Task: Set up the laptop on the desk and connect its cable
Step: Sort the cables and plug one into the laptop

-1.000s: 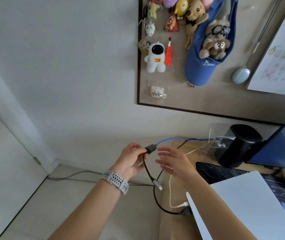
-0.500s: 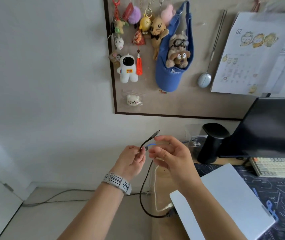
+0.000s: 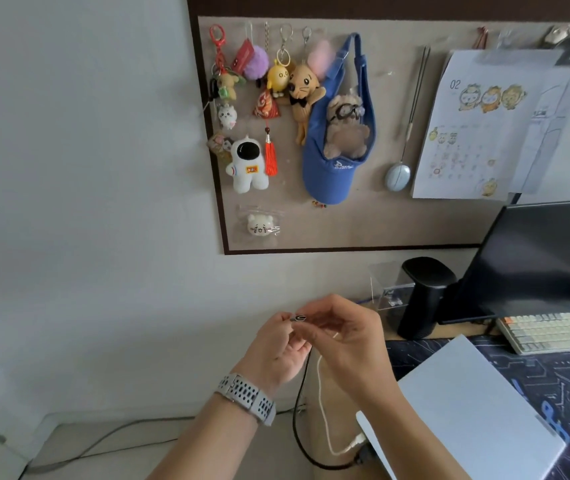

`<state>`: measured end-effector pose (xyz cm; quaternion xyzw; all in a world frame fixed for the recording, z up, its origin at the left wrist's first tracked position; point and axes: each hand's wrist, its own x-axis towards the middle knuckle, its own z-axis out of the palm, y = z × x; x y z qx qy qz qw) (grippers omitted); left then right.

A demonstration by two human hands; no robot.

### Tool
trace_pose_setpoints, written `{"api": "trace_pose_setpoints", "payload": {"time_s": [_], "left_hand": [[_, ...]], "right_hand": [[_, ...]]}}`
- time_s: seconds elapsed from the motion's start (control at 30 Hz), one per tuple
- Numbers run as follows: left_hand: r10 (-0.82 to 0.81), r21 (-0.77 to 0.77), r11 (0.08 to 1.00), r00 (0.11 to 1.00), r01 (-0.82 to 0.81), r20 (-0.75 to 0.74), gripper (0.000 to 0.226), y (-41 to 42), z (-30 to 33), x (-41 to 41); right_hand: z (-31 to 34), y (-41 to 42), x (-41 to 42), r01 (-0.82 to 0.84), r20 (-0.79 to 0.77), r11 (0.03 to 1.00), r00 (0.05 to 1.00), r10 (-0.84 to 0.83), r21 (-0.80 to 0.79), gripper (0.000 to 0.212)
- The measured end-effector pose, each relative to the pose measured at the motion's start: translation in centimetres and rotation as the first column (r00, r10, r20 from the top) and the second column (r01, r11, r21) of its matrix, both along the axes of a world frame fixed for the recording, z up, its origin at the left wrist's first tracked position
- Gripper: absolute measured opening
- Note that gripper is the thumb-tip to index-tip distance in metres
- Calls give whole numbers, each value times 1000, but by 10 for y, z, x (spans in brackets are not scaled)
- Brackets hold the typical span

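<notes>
Silver-grey and closed, the laptop [image 3: 477, 407] lies flat on the patterned desk mat [image 3: 553, 372] at the surface's left end, its near corner overhanging the edge. Beside that corner a black cable [image 3: 299, 441] and a thinner white cable [image 3: 323, 410] run up from below; whether either is already seated in the laptop cannot be told, since the corner hides the ports. Just above, the left hand [image 3: 278, 351], a perforated grey watch band [image 3: 247, 398] on its wrist, is pinched on the black cable just under its plug [image 3: 299, 318], whose small oval metal end faces the camera. The right hand [image 3: 349, 336] has its fingertips closed around the plug from the other side.

The step in hand looks like checking and orienting the connector. Next, I judge, the plug must be turned to match a port on the laptop's side and pushed in straight; the lid remains to be opened.

Farther back stand a black cylindrical device [image 3: 423, 296], a cream keyboard [image 3: 557, 330] and a dark monitor [image 3: 546, 258]. On the pinboard [image 3: 397, 220], the calendar sheet [image 3: 474, 126] reads "02"; the blue cap [image 3: 337, 171] carries white lettering too small to read.
</notes>
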<state>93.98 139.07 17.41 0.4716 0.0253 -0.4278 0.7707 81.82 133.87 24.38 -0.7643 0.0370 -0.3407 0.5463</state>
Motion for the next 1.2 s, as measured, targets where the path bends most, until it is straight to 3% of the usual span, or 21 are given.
{"api": "trace_pose_setpoints", "payload": {"time_s": [0.03, 0.13, 0.2, 0.27, 0.33, 0.4, 0.53, 0.77, 1.0, 1.2], "left_hand": [[-9, -15, 1000, 1000, 8, -19, 30, 0, 2, 3], [-47, 55, 997, 999, 48, -18, 15, 16, 16, 1], [-72, 156, 987, 975, 40, 208, 16, 29, 23, -1], [-48, 252, 962, 841, -107, 539, 9, 41, 25, -1], [-20, 220, 953, 680, -209, 733, 7, 51, 27, -1], [-41, 142, 982, 596, -123, 802, 7, 53, 38, -10], [-237, 190, 971, 457, 147, 857, 9, 44, 44, -34], [-291, 214, 955, 510, 206, 810, 14, 19, 35, -54], [-311, 339, 937, 644, 83, 699, 33, -1, 7, -99], [-312, 489, 871, 724, -40, 615, 34, -2, -37, -151]], "right_hand": [[1, 1, 2, 15, 6, 1000, 1000, -15, 12, 22], [1, -1, 6, 54, 33, 996, 998, -56, 67, 22], [0, -5, 7, 83, 37, 994, 996, -86, 72, 22], [-3, -7, 6, 115, 35, 988, 992, -119, 103, 21], [-7, -9, 1, 148, 36, 978, 987, -155, 146, 19], [-12, -12, -7, 174, 19, 968, 983, -181, 180, 15], [-23, -14, -20, 161, -55, 971, 987, -153, 178, 12], [-31, -40, -41, 164, -210, 977, 968, -135, 132, 5], [-42, -67, -79, 103, -403, 978, 915, -22, 179, 14], [-67, -90, -125, 79, -558, 983, 830, 27, 165, 22]]}}
